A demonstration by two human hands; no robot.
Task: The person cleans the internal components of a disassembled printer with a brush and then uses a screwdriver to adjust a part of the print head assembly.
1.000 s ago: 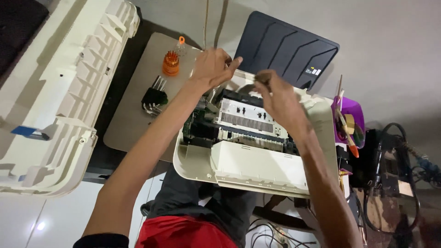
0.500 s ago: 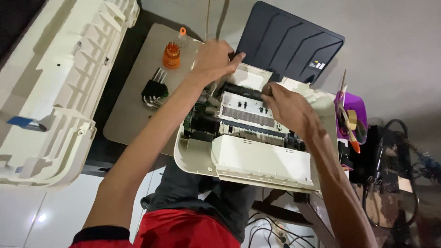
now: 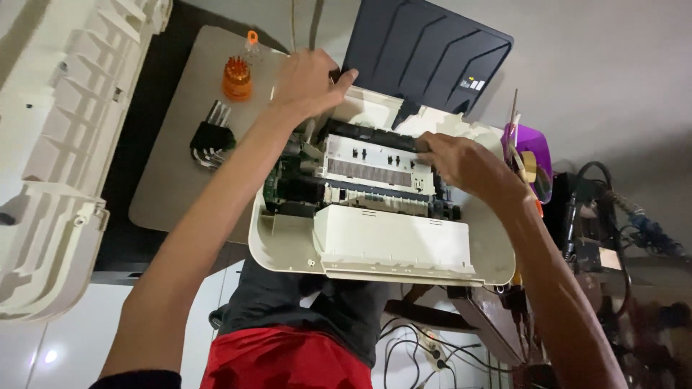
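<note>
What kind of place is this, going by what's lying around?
Probably a home repair spot or small workshop. An opened printer rests on the person's lap, an orange screwdriver bit set and hex keys lie on a mat, and tangled cables cover the floor.

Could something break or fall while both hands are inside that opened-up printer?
Maybe. The printer rests on the person's lap, with its front edge past the knees, so it might slip while the left hand and right hand press at its back. Fingers sit among the open inner parts, so they could get pinched or snap thin plastic. The orange screwdriver bit holder stands close to the left arm and could get knocked over.
</note>
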